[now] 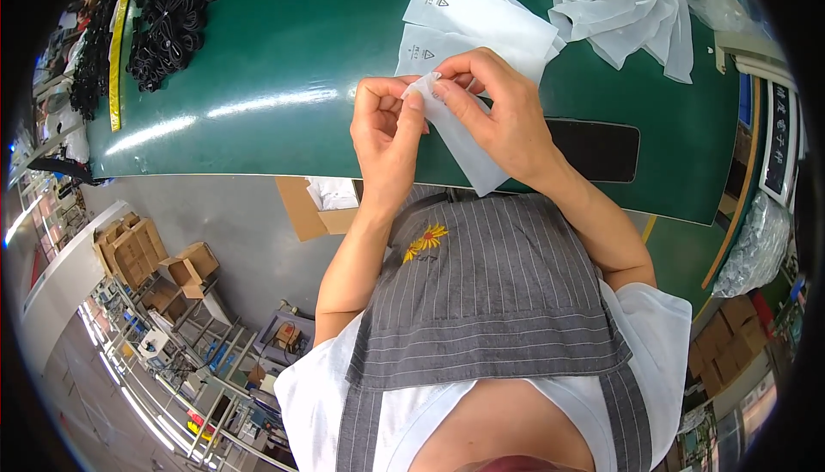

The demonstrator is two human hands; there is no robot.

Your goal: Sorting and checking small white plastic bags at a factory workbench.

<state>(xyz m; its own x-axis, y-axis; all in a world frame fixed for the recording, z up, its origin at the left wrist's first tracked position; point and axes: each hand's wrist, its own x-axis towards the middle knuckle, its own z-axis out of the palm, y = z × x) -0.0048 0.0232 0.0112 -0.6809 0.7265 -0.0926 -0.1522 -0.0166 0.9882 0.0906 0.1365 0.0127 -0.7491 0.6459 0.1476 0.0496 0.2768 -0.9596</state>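
Note:
Between both hands, over the near edge of the green table (pixel 284 141), is a narrow translucent white plastic bag (pixel 471 152). My left hand (pixel 387 133) pinches its upper end between thumb and fingers. My right hand (pixel 503 115) grips the same end from the other side, thumb and index finger pressed together on it. The bag's lower end hangs down toward my apron. Just beyond my hands lies a fanned stack of flat white bags (pixel 481 17) with small printed marks. Whether anything is inside the held bag cannot be made out.
Bundled black cables (pixel 168 21) heap at the far left beside a yellow measuring tape (pixel 119 51). A loose pile of white bags (pixel 619 12) lies at the far right. A black phone-like slab (pixel 595 151) rests by my right forearm. An open carton (pixel 301 206) stands below the table.

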